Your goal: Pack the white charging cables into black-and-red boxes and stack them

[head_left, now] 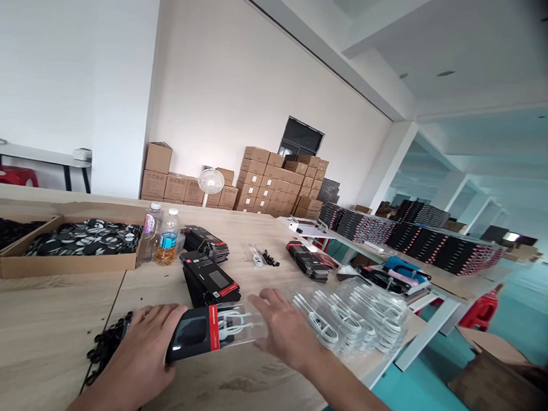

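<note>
My left hand [149, 339] is wrapped round a black card sleeve [190, 334] with a dark window and a red band. A clear plastic tray with a coiled white cable [230, 325] sticks out of the sleeve's right end. My right hand [284, 326] grips that tray's far end, thumb below and fingers above. To its right lie stacked clear trays with white cables [323, 326]. Behind the sleeve is a fanned pile of flat black sleeves [209, 278]. Small black clips [107, 346] lie in a heap, partly hidden by my left hand.
A cardboard box [71, 270] of black discs stands at left, beside two plastic bottles [168, 240]. Further bundles of black sleeves [305, 259] lie across the wooden table [250, 225]. Stacked cartons [268, 184] and a white fan [210, 181] are behind.
</note>
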A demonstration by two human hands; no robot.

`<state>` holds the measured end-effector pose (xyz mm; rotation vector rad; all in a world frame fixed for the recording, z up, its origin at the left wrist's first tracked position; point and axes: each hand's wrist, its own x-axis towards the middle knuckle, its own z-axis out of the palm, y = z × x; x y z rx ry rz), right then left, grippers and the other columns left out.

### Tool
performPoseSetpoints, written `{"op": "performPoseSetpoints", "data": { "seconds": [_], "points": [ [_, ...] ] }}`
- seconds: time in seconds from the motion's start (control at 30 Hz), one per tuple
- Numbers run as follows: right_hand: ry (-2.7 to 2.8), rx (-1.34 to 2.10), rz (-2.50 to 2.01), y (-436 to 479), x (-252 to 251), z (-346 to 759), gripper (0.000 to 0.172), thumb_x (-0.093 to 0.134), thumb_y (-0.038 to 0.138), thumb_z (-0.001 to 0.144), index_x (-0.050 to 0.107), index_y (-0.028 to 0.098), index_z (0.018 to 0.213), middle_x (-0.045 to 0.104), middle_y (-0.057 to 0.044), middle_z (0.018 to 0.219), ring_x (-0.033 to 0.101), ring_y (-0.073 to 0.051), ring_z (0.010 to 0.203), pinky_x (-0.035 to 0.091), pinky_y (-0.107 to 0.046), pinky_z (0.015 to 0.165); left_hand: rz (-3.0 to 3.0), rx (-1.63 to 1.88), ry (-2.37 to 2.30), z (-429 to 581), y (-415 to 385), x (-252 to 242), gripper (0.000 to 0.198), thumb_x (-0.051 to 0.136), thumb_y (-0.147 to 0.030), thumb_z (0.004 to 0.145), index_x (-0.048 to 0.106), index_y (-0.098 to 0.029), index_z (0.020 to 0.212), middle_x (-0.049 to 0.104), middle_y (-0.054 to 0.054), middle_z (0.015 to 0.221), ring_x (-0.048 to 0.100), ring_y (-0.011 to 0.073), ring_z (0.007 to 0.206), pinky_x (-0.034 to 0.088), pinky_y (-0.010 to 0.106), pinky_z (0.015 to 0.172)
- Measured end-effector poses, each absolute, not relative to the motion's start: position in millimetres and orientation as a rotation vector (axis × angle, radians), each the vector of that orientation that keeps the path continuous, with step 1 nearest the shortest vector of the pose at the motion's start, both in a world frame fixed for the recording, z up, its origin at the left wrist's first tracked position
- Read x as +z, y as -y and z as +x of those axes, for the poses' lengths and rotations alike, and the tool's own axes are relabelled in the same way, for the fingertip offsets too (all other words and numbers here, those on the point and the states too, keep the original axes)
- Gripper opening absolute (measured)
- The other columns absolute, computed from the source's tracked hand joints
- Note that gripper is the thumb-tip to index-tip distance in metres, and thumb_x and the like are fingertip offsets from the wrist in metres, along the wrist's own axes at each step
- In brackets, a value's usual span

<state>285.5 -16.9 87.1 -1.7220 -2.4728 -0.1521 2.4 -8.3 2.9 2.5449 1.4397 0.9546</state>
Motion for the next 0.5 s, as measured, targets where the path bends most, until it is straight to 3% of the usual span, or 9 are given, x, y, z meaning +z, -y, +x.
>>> {"op": "performPoseSetpoints", "data": {
  "seconds": [0.1, 0.17, 0.2, 0.27, 0.37, 0.5],
  "points": [
    [2.478, -0.021, -1.382, 33.5, 78.9, 253.0, 0.096, 0.083, 0.021, 0.068, 0.034, 0.030, 0.151, 0.029, -0.013, 0.159, 0.033, -0.036, 0.143, 0.039, -0.049, 0.113, 2.476, 1.098, -1.451, 6.1, 5.2, -2.4, 0.073, 0.054, -0.002, 0.061, 0.047, -0.026, 0.130, 0.063, 0.008, 0.124, 0.058, 0.0299, 0.115, 0.040, 0.046, 0.098],
    [2.292, 0.008, -1.243, 40.5, 66.2, 232.2, 0.099, 0.077, 0.021, 0.076, 0.021, 0.034, 0.156, 0.010, -0.010, 0.166, 0.017, -0.037, 0.150, 0.031, -0.055, 0.117, 2.369, 1.238, -1.474, 7.5, 2.7, -4.4, 0.069, 0.058, -0.007, 0.066, 0.044, -0.024, 0.131, 0.061, 0.011, 0.126, 0.058, 0.0313, 0.116, 0.044, 0.047, 0.097],
    [2.155, 0.037, -1.217, 41.5, 58.2, 223.1, 0.098, 0.074, 0.023, 0.079, 0.015, 0.034, 0.157, 0.008, -0.010, 0.166, 0.016, -0.037, 0.150, 0.031, -0.057, 0.116, 2.307, 1.297, -1.471, 8.6, 2.0, -4.9, 0.066, 0.060, -0.010, 0.069, 0.042, -0.023, 0.131, 0.060, 0.012, 0.126, 0.058, 0.0319, 0.116, 0.045, 0.048, 0.097],
    [1.894, 0.177, -1.177, 38.3, 41.6, 207.8, 0.097, 0.067, 0.025, 0.086, 0.002, 0.033, 0.157, 0.018, -0.014, 0.163, 0.033, -0.034, 0.144, 0.042, -0.054, 0.109, 2.185, 1.365, -1.434, 12.0, 2.0, -5.5, 0.063, 0.063, -0.017, 0.074, 0.039, -0.021, 0.132, 0.059, 0.014, 0.126, 0.058, 0.0323, 0.118, 0.048, 0.049, 0.097],
    [1.702, 0.454, -1.020, 27.1, 23.5, 192.9, 0.090, 0.059, 0.028, 0.092, -0.005, 0.031, 0.156, 0.046, -0.015, 0.147, 0.063, -0.025, 0.117, 0.057, -0.042, 0.093, 2.022, 1.373, -1.344, 19.6, 5.2, -8.8, 0.067, 0.066, -0.023, 0.078, 0.035, -0.020, 0.137, 0.057, 0.016, 0.131, 0.057, 0.0328, 0.121, 0.050, 0.051, 0.099],
    [1.684, 0.509, -0.904, 17.2, 17.3, 191.8, 0.070, 0.052, 0.022, 0.096, 0.013, 0.031, 0.154, 0.060, -0.012, 0.132, 0.066, -0.021, 0.109, 0.056, -0.039, 0.095, 1.842, 1.401, -1.112, 24.1, 8.4, -15.3, 0.072, 0.058, -0.028, 0.090, 0.019, -0.023, 0.150, 0.047, 0.017, 0.148, 0.049, 0.0287, 0.135, 0.045, 0.048, 0.108]
  ]
}}
